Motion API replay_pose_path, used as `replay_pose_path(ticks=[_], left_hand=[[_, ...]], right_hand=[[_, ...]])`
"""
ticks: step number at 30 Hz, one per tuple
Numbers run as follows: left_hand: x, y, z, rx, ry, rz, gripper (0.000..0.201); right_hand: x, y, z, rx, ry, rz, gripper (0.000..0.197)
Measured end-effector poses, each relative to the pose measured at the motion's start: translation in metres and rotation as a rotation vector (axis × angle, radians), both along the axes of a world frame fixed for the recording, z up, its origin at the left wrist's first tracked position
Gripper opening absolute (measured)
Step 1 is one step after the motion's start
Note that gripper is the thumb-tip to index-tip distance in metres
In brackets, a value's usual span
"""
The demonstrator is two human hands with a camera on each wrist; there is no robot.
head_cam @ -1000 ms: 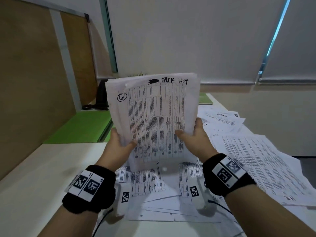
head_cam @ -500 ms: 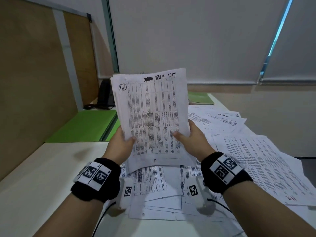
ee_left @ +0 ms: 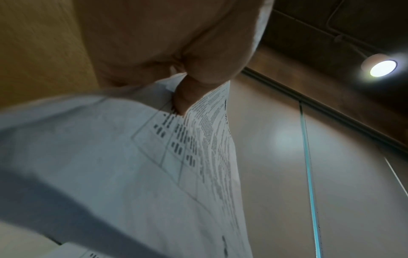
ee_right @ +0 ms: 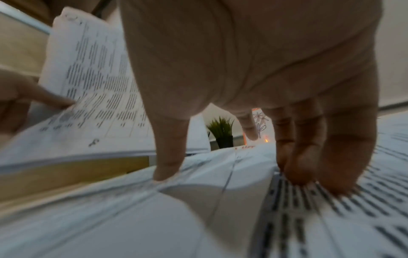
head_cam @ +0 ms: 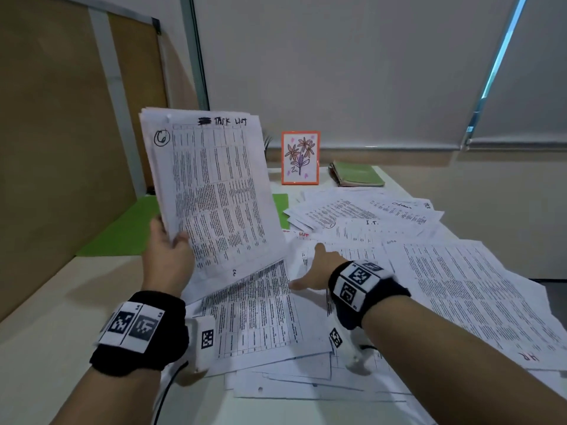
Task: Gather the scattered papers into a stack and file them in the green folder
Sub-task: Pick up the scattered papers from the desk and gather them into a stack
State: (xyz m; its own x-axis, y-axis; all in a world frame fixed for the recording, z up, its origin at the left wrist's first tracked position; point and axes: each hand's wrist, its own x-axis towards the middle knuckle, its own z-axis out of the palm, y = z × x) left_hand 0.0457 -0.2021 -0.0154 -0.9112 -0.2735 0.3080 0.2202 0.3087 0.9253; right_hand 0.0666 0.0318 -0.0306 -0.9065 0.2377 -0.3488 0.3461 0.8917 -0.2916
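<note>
Head view: mid-gather — left hand [head_cam: 167,256] holds the upright sheaf of white printed sheets [head_cam: 211,191] pinched at its lower edge, while right hand [head_cam: 319,271] reaches flat, fingers straight, onto loose printed pages [head_cam: 460,271] across the white bench [head_cam: 46,332]; green folder [head_cam: 357,176] lies at the far edge. Left wrist: thumb [ee_left: 185,97] clamps the sheaf, corners uneven. Right wrist: fingertips [ee_right: 309,176] press a loose sheet; next, likely pinch it and add it.

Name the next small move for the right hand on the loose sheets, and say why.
Probably pinch up the sheet under the right hand and bring it to the stack. The left hand alone grips that stack upright by its lower edge, while the right hand's fingers and thumb press down on the loose papers covering the table, so a sheet is already under them.
</note>
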Motion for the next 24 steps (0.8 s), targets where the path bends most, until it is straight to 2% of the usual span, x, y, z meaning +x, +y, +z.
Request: replay_pose_path(ticks=[3, 5, 8, 12, 15, 17, 20, 21, 24], left_hand=[[-0.004, -0.003, -0.003, 0.028, -0.004, -0.021, 0.022], [-0.006, -0.005, -0.005, 0.033, 0.001, -0.031, 0.018], [-0.006, -0.007, -0.006, 0.057, 0.006, -0.045, 0.019], [-0.006, -0.006, -0.006, 0.06, 0.013, -0.042, 0.018], [-0.003, -0.004, -0.006, 0.075, 0.005, -0.05, 0.021], [-0.001, -0.003, -0.005, 0.073, 0.004, -0.052, 0.022], [0.001, 0.0, -0.003, 0.063, 0.009, -0.05, 0.022], [0.002, 0.001, -0.002, 0.061, 0.014, -0.049, 0.022], [0.002, 0.005, 0.0, 0.054, 0.009, -0.044, 0.022]], right_hand=[[0.004, -0.013, 0.0, 0.097, 0.025, 0.077, 0.106], [0.003, -0.017, -0.003, 0.112, 0.023, 0.066, 0.108], [-0.007, -0.017, -0.009, 0.0, 0.008, -0.027, 0.121], [-0.01, -0.011, -0.006, -0.096, 0.131, -0.031, 0.115], [-0.009, 0.001, -0.002, -0.129, 0.108, -0.079, 0.119], [-0.006, 0.014, 0.002, -0.191, 0.154, -0.112, 0.094], [0.005, 0.042, 0.009, -0.23, 0.305, -0.159, 0.035], [0.009, 0.052, 0.011, -0.251, 0.381, -0.208, 0.028], [0.024, 0.079, 0.023, -0.355, 0.666, -0.391, 0.032]])
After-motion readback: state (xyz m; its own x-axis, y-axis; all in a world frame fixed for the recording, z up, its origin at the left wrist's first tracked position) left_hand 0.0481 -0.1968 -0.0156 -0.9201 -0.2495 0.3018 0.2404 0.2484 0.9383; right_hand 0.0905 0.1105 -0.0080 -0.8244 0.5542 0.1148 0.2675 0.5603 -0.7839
